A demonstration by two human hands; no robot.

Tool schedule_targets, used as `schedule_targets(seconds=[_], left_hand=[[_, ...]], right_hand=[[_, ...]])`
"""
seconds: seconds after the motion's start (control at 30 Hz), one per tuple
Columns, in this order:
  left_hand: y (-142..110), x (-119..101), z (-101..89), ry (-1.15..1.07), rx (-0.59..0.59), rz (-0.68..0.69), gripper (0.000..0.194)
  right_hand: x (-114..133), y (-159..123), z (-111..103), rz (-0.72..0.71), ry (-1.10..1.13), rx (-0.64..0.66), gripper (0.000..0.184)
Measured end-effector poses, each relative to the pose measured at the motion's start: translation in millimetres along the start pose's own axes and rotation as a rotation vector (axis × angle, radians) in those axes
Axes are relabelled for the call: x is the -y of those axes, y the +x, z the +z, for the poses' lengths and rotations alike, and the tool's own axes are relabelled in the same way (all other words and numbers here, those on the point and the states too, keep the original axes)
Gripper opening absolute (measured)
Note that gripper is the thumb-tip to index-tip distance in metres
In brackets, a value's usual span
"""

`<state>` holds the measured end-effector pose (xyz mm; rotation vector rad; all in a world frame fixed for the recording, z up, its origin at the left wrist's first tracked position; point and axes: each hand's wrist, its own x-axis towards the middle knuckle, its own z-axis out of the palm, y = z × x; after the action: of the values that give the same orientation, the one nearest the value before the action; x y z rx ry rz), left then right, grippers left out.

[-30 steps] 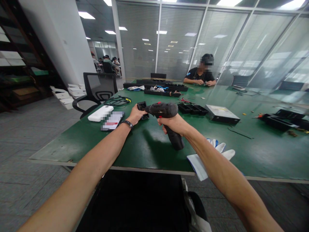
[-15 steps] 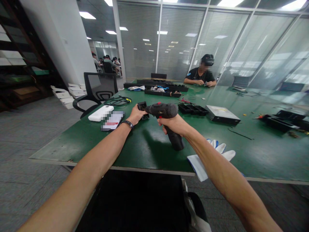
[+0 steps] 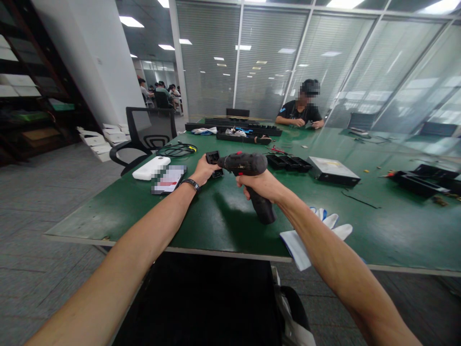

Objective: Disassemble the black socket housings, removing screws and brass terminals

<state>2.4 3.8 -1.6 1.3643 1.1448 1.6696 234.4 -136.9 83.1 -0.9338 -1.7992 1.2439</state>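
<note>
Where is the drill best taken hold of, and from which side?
Probably by the drill handle, from the right, as the right hand does: the handle slants below the body, away from the chuck, which points left toward the black part.

The drill [image 3: 248, 164] is black with red accents, and the small part [image 3: 212, 156] near it is black. Green covers the surface [image 3: 108, 216]. The glove [image 3: 297, 247] is white, trimmed in blue; the cable [image 3: 182, 153] is black with a yellow patch; fine horizontal stripes line the blinds [image 3: 209, 62]; the floor [image 3: 54, 192] is grey.
</note>
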Motion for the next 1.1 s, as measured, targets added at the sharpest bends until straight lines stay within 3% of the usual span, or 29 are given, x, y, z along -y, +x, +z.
schedule_targets(seconds=[1.1], left_hand=[[0.2,0.7,0.2,-0.026,0.004,0.001,0.062]], right_hand=[[-1.5,1.6,-1.4,-0.006,-0.004,-0.009,0.009]])
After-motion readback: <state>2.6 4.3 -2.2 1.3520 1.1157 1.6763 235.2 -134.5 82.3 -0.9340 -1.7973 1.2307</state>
